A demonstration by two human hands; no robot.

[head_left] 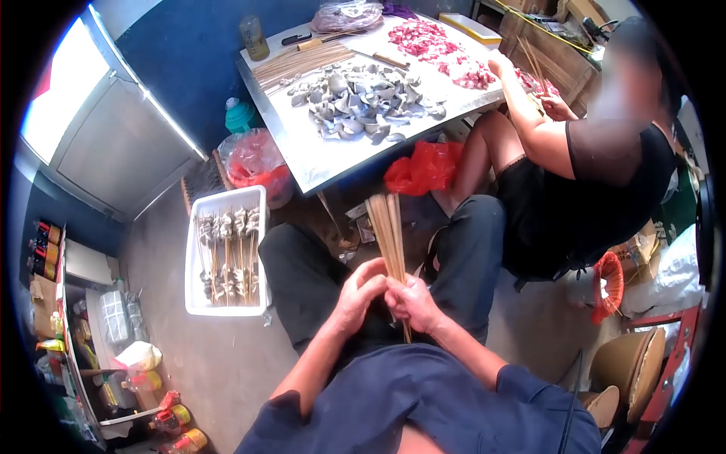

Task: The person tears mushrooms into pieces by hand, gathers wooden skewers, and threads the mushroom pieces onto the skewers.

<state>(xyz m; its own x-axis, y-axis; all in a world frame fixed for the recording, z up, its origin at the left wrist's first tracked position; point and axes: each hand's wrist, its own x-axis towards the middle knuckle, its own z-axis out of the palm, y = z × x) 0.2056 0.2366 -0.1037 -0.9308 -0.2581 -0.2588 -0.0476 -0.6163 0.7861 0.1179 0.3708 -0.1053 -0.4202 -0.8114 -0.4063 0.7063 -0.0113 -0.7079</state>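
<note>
A bundle of thin bamboo skewers [388, 234] stands nearly upright above my lap, its upper ends fanned slightly apart. My right hand [414, 303] wraps round the lower part of the bundle. From the other side, my left hand [361, 293] presses bent fingers against the same skewers. Beyond my knees, a metal-topped table [302, 163] carries a pile of grey, curled meat pieces [359, 98], a row of loose skewers [299, 64] and red cut meat [431, 45]. On the floor to the left, a white tray [193, 276] holds several loaded skewers [227, 257].
At right, a seated co-worker [605, 174] holds skewers over the red meat. Under the table are a red plastic bag [425, 168] and a bagged bucket [257, 163]. Shelves with bottles [174, 418] line the left; a red-rimmed bin [607, 287] stands at right.
</note>
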